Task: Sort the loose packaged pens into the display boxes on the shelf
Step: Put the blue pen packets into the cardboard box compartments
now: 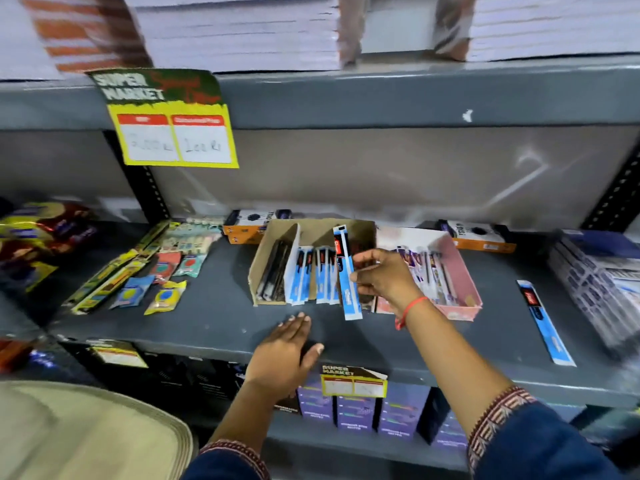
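Observation:
My right hand [382, 277] grips a blue-and-white packaged pen [348, 285] upright, at the right end of a brown cardboard display box [263, 261]. That box holds dark pens on its left and several blue packaged pens [311, 275] in the middle. A pink display box [462, 271] with more pens stands just right of my hand. One loose blue packaged pen [543, 322] lies flat on the grey shelf [214, 306] at the right. My left hand [287, 355] rests flat and open on the shelf's front edge, holding nothing.
Yellow pencil packs [110, 275] and small eraser packets [166, 296] lie at the left. Orange-and-black boxes [247, 225] stand behind the display boxes. Stacked blue boxes [595, 278] fill the right end. A yellow price tag [173, 133] hangs from the upper shelf. Purple boxes [353, 410] sit below.

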`<state>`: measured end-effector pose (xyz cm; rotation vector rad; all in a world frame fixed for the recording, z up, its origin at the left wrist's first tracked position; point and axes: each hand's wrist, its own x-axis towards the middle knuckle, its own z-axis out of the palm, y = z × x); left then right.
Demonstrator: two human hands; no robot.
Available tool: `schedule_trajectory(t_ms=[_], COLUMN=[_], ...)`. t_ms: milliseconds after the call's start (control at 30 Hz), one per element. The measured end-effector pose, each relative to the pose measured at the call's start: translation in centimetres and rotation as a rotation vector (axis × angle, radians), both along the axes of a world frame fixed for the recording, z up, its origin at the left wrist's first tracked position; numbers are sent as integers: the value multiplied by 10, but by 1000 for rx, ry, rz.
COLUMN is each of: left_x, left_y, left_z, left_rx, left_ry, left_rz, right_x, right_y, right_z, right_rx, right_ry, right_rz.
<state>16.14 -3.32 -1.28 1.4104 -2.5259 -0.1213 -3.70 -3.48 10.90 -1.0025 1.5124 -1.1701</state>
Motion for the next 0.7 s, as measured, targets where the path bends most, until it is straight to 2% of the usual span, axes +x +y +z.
schedule_trajectory(t_ms=[100, 233, 400, 500, 700], left_x=[20, 29, 29, 31, 32], left_y=[-9, -17, -16, -18, -17], left_z=[2, -3, -3, -3, -2], left_rx=[-29, -63, -179, -184, -141], left_ry=[23, 98, 206, 228, 239], left_rz=[39, 44, 28, 14, -16], right_x=[22, 43, 61, 69, 72], right_y=[-30, -70, -105, -117, -127], right_z=[-6, -10, -9, -17, -34], right_rx=[27, 33, 36, 83, 177], right_ry=[106, 376, 883, 1074, 1149], right_rz=[15, 26, 111, 155, 177])
